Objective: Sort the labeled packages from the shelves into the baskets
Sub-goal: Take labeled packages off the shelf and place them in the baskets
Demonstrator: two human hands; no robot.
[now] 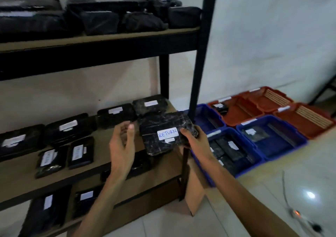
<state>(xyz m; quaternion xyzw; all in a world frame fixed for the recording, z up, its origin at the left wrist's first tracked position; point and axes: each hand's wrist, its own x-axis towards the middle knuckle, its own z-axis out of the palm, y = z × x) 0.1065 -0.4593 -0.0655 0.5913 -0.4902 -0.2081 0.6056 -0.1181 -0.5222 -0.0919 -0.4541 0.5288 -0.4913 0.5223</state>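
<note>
My right hand (195, 140) grips a black wrapped package (160, 125) by its right edge, above the middle shelf's right end. Its white label reads RETURN. Just left of the package my left hand (122, 142) hovers with loosely curved fingers and holds nothing. Several more black labeled packages (69, 125) lie on the middle shelf (109, 160). On the floor to the right stand blue baskets (272, 136) and red baskets (236, 107); the near blue basket (227, 151) holds several packages.
A black shelf post (201, 54) rises just behind the held package. The top shelf (91, 38) carries several dark bundles. A cardboard box (196, 187) sits at the shelf's foot. A cable (286, 191) lies on the pale floor tiles at right.
</note>
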